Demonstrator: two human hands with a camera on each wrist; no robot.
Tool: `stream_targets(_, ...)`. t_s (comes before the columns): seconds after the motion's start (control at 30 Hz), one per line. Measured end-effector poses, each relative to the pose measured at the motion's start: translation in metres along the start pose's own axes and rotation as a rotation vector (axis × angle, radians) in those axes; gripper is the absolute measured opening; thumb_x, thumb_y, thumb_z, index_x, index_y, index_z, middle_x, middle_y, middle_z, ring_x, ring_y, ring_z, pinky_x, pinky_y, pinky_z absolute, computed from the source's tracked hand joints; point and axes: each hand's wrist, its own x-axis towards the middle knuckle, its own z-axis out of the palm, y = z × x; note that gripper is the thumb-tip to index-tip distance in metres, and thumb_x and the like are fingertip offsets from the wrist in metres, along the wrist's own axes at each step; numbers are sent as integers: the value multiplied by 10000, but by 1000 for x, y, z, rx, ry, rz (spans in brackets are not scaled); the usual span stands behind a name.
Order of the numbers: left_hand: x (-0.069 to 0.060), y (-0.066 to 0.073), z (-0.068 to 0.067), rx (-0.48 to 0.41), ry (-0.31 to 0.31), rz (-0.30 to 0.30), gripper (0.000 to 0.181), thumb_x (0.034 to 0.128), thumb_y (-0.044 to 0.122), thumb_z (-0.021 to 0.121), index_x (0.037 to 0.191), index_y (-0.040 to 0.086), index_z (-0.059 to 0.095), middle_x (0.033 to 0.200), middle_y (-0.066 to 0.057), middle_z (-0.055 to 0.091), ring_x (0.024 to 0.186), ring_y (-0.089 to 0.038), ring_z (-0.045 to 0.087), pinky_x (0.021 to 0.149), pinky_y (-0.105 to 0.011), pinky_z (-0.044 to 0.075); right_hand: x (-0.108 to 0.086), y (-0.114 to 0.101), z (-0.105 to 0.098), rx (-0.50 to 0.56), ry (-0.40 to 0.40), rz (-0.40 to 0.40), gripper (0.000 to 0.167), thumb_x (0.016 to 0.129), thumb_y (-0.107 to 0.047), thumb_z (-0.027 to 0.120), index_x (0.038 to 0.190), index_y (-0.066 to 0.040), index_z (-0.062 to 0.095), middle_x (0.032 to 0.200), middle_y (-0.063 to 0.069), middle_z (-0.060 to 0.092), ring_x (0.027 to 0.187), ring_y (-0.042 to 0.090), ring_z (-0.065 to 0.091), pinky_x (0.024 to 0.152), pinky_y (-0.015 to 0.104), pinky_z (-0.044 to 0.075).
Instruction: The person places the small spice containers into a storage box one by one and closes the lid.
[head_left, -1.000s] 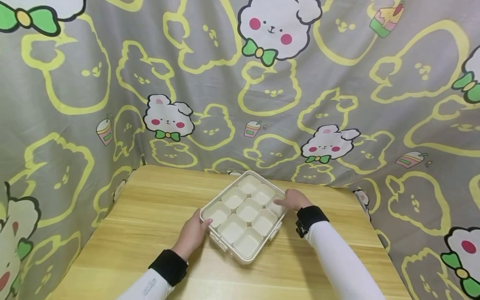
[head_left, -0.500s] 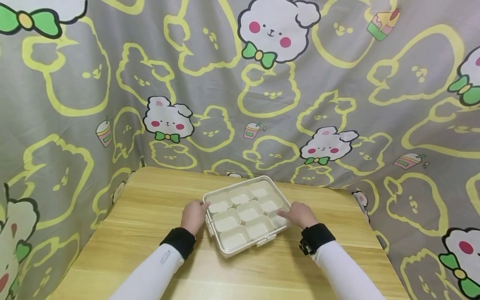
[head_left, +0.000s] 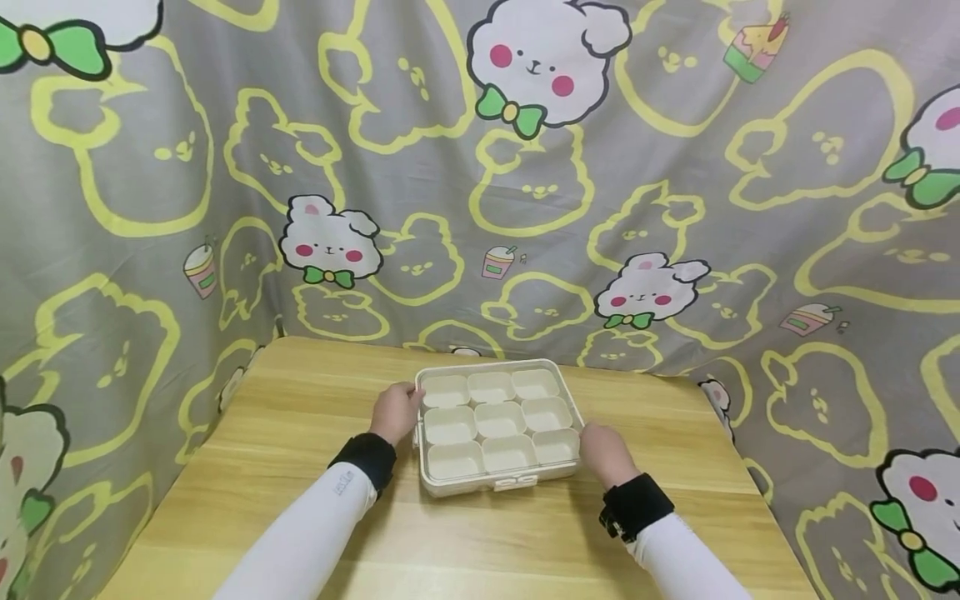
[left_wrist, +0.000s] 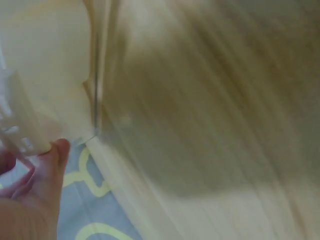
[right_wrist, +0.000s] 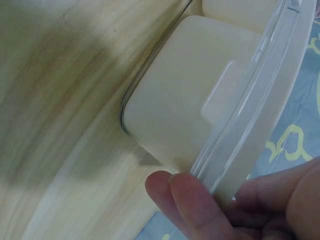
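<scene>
A cream box (head_left: 467, 486) with a clear body and several rounded square compartments is between my two hands in the head view, its long side towards me. My left hand (head_left: 395, 412) grips its left end, thumb on the rim; in the left wrist view the left fingers (left_wrist: 47, 170) pinch its edge. On the opposite end, my right hand (head_left: 606, 452) holds the near right part. Fingers (right_wrist: 195, 200) of that hand curl round the cream rim (right_wrist: 255, 145) in the right wrist view. A latch (head_left: 516, 482) shows on the near side. Whether the base touches the table I cannot tell.
The wood-grain table (head_left: 315, 375) extends under and around the box. A grey curtain (head_left: 420, 192) with rabbit prints hangs behind the table and along both sides. Black bands (head_left: 637, 506) are on both wrists, over white sleeves.
The box has turned clockwise, from slanted to nearly square with the table's far edge. My left hand has moved away from me and my right hand nearer, both keeping hold.
</scene>
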Motion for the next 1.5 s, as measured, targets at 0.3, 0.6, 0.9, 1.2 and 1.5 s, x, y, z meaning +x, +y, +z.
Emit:
stream_targets(0.3, 6, 0, 0, -49, -130, 2, 331, 1051, 160, 507, 1287, -46, 614, 1095, -209, 698, 926, -320, 676, 866, -472, 548, -20, -6, 5, 59, 37, -2, 198, 895, 103, 473, 738, 63, 587, 687, 161, 601, 631, 282, 617, 592, 450, 550)
stream_targets(0.6, 13, -8, 7, -120, -24, -42, 388, 1047, 227, 539, 1331, -29, 604, 1273, -216, 647, 1195, -387, 603, 1009, -510, 480, -31, -11, 9, 119, 66, -1, 272, 910, 39, 495, 645, -21, 511, 609, 115, 548, 566, 247, 571, 531, 454, 518)
stream_targets(0.9, 11, -5, 6, -130, 25, -50, 409, 1039, 243, 556, 1320, -51, 601, 1242, -232, 658, 1152, -395, 622, 981, -512, 491, -31, -10, 13, 184, 68, 44, 345, 984, -46, 488, 643, -30, 540, 613, 112, 564, 565, 243, 568, 530, 461, 503)
stream_targets(1.2, -35, -7, -7, 28, -5, 58, 541, 1044, 265, 521, 1400, -134, 442, 1366, -338, 519, 1266, -478, 511, 1069, -577, 399, -38, -8, 30, 255, 197, 33, 223, 973, -81, 573, 1077, 104, 640, 788, 147, 631, 679, 247, 599, 618, 427, 529)
stream_targets(1.5, -86, -17, 2, 128, 114, 182, 331, 1011, 227, 608, 1146, -73, 639, 664, -34, 565, 552, -161, 530, 494, -340, 472, -41, -9, 49, 214, 349, -25, 203, 960, -2, 554, 1111, 112, 628, 832, 189, 681, 676, 263, 664, 548, 386, 557)
